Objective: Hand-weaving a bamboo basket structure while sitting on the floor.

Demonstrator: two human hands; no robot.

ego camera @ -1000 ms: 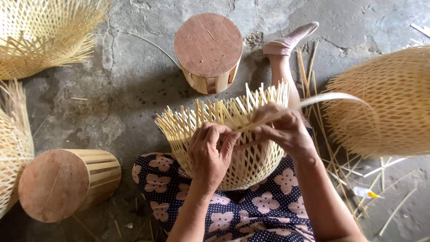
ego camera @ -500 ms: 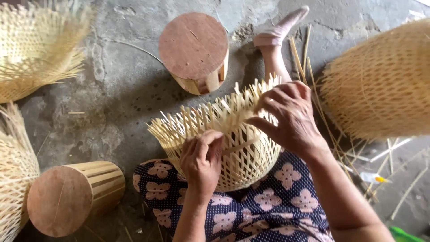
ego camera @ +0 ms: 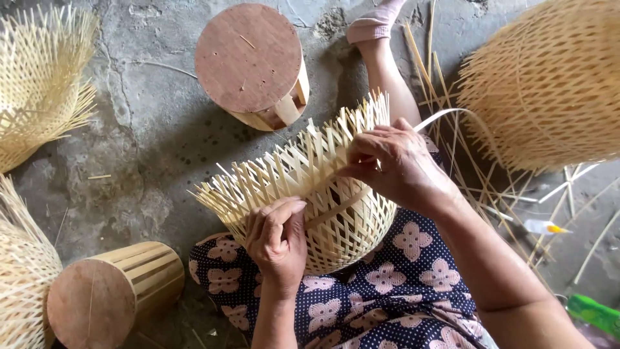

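Both hands (ego camera: 279, 239) grip basket (ego camera: 336, 220) rim; floor (ego camera: 148, 129) crowded.

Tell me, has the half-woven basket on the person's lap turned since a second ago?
Yes. The basket has tipped: against the person's leg, its spiky rim now slopes up toward the right hand, where earlier it lay nearly level.

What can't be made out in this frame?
- Head view: the right hand hides where the loose bamboo strip enters the woven basket.
- The left hand hides part of the rim.
- The green object, cut by the frame edge, cannot be identified.
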